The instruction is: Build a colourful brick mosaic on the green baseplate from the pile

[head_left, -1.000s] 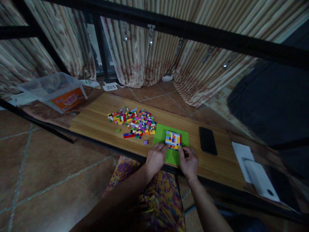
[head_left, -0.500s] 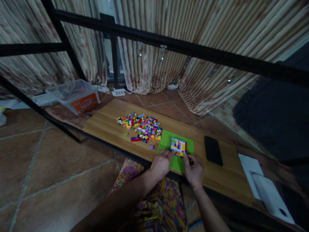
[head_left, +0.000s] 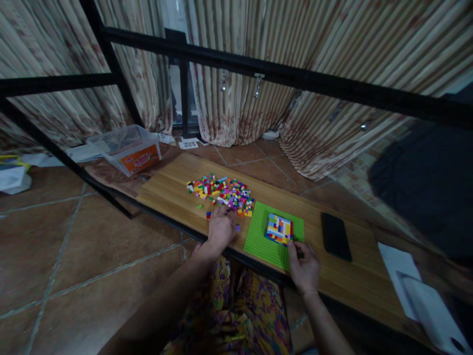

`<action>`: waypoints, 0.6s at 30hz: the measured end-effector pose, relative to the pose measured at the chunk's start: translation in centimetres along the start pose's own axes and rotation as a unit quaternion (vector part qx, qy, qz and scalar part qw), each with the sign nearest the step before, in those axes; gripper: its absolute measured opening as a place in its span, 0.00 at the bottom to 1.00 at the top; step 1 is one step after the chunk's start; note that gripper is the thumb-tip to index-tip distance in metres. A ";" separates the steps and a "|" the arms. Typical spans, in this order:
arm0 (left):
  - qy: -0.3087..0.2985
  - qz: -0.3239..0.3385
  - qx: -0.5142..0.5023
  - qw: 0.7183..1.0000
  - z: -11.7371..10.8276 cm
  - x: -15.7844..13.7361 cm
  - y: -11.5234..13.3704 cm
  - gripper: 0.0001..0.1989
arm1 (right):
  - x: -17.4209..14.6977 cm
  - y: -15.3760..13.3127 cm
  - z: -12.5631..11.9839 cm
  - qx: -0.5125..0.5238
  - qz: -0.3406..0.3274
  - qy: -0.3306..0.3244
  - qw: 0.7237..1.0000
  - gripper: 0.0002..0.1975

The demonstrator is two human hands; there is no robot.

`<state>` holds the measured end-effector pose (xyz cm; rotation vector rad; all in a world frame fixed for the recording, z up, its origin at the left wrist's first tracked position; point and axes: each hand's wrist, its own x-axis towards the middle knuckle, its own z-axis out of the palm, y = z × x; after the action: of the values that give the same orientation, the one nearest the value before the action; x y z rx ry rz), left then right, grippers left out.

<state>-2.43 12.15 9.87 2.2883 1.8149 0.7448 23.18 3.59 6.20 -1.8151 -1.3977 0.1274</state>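
My left hand (head_left: 221, 229) is over the near edge of a pile of small toy bricks (head_left: 231, 190), palm down, with fingers stretched out among the closest pieces. Its fingertips partly hide a red and blue brick strip (head_left: 209, 215), and a purple brick (head_left: 237, 228) lies beside it. A flat square build of colourful bricks (head_left: 280, 229), blue at its edge, sits on a green studded baseplate (head_left: 258, 241). My right hand (head_left: 305, 268) is at the build's near right corner, thumb and bent forefinger closed against it.
A black phone (head_left: 335, 235) lies right of the baseplate on the narrow wooden table (head_left: 173, 182). A clear plastic box (head_left: 129, 148) with an orange label stands beyond the left end. Black metal bars (head_left: 229, 59) cross in front of curtains. White papers (head_left: 399, 271) lie at the right.
My left hand has left the build and moved left to the brick pile. My right hand stays at the build's corner. The whole view has shifted slightly.
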 end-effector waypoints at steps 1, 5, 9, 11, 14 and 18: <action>-0.007 -0.004 0.016 1.000 0.0 0.3 0.1 0.11 | 0.0 0.0 0.0 0.000 0.000 -0.001 1.000 0.21; -0.012 -0.001 0.057 0.998 0.2 0.9 0.6 0.11 | 0.0 -0.3 -0.1 -0.008 0.004 -0.007 1.000 0.21; -0.002 0.010 0.070 0.997 0.4 0.8 0.8 0.09 | 0.1 -0.7 -0.3 -0.015 0.003 -0.007 1.000 0.21; -0.004 0.013 0.070 0.997 0.5 0.8 0.7 0.09 | 0.1 -0.9 -0.3 -0.013 0.004 -0.006 1.000 0.21; -0.009 0.017 0.069 0.997 0.5 0.7 0.6 0.09 | 0.1 -0.8 -0.3 -0.009 0.002 -0.003 1.000 0.21; -0.011 0.028 0.068 0.997 0.4 0.9 0.4 0.10 | 0.1 -0.7 -0.2 -0.009 -0.005 0.000 1.000 0.20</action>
<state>-1.73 12.96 9.94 2.4297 1.8529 0.6200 22.76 3.63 6.82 -1.8222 -1.4131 0.1097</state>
